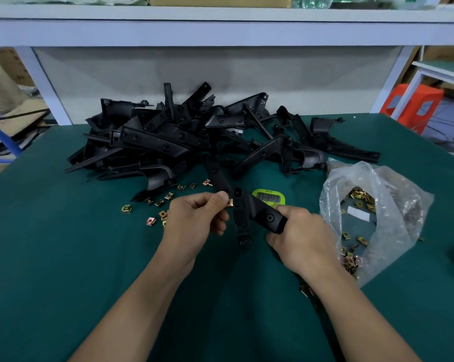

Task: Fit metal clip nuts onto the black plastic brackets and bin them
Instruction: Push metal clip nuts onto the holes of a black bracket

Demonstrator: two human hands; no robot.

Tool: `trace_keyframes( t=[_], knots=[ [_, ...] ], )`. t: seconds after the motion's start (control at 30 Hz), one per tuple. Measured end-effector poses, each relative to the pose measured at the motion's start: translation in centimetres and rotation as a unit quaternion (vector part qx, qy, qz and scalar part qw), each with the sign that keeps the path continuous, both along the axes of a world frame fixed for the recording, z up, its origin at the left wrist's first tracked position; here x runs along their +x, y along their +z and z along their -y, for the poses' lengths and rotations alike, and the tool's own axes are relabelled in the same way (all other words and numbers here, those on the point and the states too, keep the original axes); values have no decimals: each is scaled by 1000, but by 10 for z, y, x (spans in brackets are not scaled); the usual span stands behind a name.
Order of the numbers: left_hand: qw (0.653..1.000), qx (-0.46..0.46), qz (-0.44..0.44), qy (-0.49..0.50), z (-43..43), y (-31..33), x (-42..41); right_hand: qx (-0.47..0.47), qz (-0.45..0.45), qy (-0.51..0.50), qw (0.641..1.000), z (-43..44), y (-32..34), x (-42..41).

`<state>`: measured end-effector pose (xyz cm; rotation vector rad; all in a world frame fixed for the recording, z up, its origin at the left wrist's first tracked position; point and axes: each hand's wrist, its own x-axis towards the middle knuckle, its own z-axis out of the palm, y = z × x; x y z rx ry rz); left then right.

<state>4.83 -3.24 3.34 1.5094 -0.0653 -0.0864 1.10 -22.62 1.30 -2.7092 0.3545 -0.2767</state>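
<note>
Clip nut [230,203] pinched in left hand [197,218], touching bracket [257,210] edge. Bracket clenched in right hand [301,231], long axis running up-left toward nut.

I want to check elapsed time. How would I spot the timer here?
On the green table, look in front of the pile of black brackets, left of the clear plastic bag. The timer lies there, partly behind the held bracket: the only lime-green thing, with a digital display.
</note>
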Motion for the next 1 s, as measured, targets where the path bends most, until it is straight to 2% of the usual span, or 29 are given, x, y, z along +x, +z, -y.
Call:
trace_keyframes(
  t=[0.53, 0.67, 0.9, 1.0],
  knots=[
    [994, 82, 72, 15, -3, 1, 0, -15, -9, 6, 1000, -3, -1, 0],
    [997, 41, 51, 33, 5, 0, -4, -9, -6, -1, 1000, -3, -2, -1],
    [994, -101, -17, 42, 19, 3, -13, 24, 4, -5, 1000, -7, -1, -2],
    [998, -53, -11, 44, 21, -1, -14, 16, 8, -9, 1000, -7, -1, -2]
  ],
)
